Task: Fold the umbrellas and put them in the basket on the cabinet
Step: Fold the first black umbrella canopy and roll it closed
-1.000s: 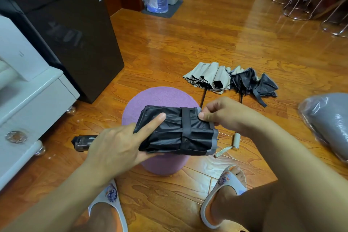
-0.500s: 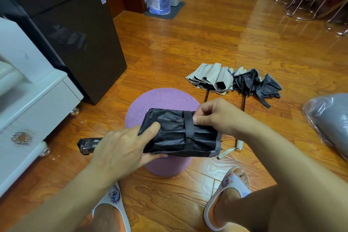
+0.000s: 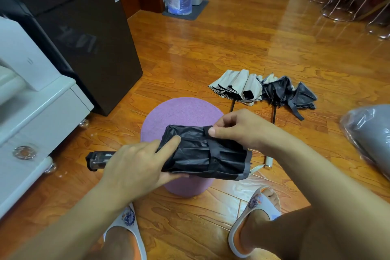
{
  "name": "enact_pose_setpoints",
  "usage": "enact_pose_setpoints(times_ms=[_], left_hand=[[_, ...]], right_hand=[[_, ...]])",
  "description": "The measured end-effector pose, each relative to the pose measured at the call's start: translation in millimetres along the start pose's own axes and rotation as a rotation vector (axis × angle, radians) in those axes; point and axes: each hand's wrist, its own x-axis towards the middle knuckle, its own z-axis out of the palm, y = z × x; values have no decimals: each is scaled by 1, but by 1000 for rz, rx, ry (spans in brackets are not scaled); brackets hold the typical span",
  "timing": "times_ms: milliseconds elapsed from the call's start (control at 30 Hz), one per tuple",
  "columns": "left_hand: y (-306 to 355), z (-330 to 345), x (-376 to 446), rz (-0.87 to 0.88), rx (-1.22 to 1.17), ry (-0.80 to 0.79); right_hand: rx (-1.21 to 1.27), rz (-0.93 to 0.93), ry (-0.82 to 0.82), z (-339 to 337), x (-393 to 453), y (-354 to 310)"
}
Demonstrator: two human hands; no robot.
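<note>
Black umbrella (image 3: 202, 154) apparently between both hands.

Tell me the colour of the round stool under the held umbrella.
Purple stool, seen in the head view.

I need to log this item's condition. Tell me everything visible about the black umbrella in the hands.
The black umbrella is folded into a crinkled bundle of thin glossy fabric with a grey hem, wrapped by a strap. It lies roughly level above the purple stool. The left hand grips its handle end; the right hand pinches the strap.
</note>
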Motion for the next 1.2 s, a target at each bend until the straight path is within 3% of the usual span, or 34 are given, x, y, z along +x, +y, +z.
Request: enact_pose_setpoints(times_ms=[133, 300, 567, 700, 833, 933, 1100, 1200], left_hand=[[3, 3, -2, 67, -30, 69], [-3, 0, -4, 139, -63, 213], [-10, -4, -6, 235, 39, 342], [-13, 1, -9, 234, 81, 302], [-1, 4, -3, 40, -38, 170], [-2, 3, 1, -95, -200, -57], [-15, 13, -10, -162, -486, -532], [-30, 11, -8, -276, -379, -674]], right_hand=[[36, -33, 68, 1, 6, 2], [191, -36, -79, -2, 4, 10], [-279, -97, -207, 8, 3, 10], [-283, -67, -300, 10, 1, 8], [-362, -131, -239, 6, 5, 6], [-450, -172, -204, 2, 6, 7], [-548, -227, -179, 6, 7, 17], [-610, -313, -136, 15, 5, 19]])
